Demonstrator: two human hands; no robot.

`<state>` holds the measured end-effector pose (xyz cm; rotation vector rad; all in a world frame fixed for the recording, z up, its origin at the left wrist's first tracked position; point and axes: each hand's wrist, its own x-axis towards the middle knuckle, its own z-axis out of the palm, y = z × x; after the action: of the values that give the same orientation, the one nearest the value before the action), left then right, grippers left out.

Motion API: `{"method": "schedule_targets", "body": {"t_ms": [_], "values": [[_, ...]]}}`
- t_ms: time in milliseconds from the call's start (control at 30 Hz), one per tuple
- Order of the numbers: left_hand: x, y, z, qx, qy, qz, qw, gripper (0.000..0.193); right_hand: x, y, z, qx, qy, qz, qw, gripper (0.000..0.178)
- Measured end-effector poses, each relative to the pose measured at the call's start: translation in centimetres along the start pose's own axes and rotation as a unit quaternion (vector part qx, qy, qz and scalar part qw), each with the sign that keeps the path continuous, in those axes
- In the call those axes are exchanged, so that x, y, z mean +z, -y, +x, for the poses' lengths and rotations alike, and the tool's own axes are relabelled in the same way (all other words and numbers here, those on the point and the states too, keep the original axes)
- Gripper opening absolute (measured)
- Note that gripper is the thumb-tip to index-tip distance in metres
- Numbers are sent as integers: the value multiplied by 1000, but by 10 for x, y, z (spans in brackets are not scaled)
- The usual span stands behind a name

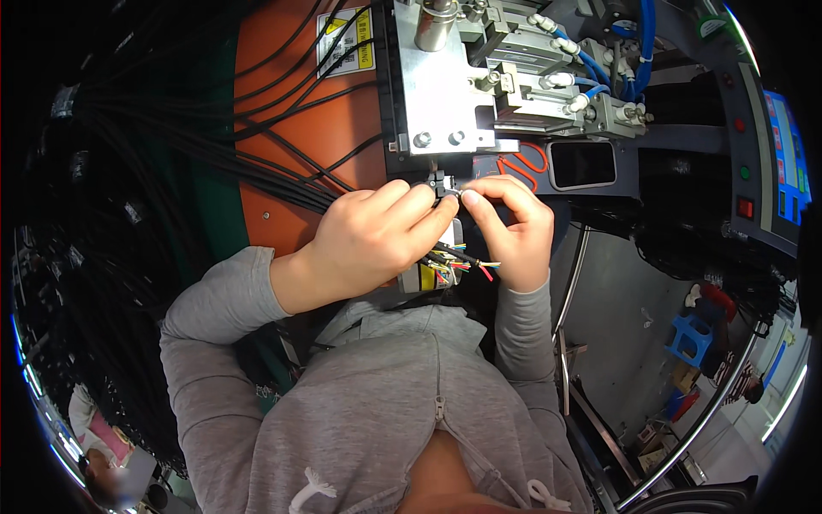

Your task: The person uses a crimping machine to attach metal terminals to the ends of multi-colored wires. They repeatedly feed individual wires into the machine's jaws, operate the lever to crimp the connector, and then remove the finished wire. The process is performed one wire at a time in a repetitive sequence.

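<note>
Both of my hands meet at a small black-and-metal holder (441,183) under the front edge of the machine. My left hand (368,233) is closed, its fingertips pressed together against the near side of the holder; what they grip is hidden. My right hand (516,224) pinches with thumb and index finger just right of the holder, on something tiny and pale that is too small to name. Below the fingers, black cables (447,250) end in stripped, fanned-out coloured wires (449,272).
Above my hands stands a metal press block (441,86) with air cylinders (531,98) and blue hoses (644,51). Red-handled scissors (533,164) and a dark-screened phone (582,164) lie to the right. Black cables (282,182) cross the orange plate (282,103). A control panel (766,171) stands far right.
</note>
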<state>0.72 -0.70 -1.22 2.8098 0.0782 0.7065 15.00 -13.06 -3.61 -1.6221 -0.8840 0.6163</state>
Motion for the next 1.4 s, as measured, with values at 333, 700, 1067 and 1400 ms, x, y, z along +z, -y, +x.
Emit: {"method": "schedule_targets", "body": {"t_ms": [333, 700, 1067, 1400], "values": [[3, -11, 1, -64, 57, 80, 993, 36, 18, -4, 5, -150, -44, -190, 969, 8], [5, 3, 2, -39, 8, 50, 998, 23, 23, -40, 7, 72, -26, 128, 989, 6], [-6, -2, 2, -82, 53, 74, 992, 17, 16, -23, 9, -56, -61, -73, 994, 12], [-11, -1, -5, -85, 121, 5, 989, 32, -16, -6, 7, -222, 101, 145, 959, 23]]}}
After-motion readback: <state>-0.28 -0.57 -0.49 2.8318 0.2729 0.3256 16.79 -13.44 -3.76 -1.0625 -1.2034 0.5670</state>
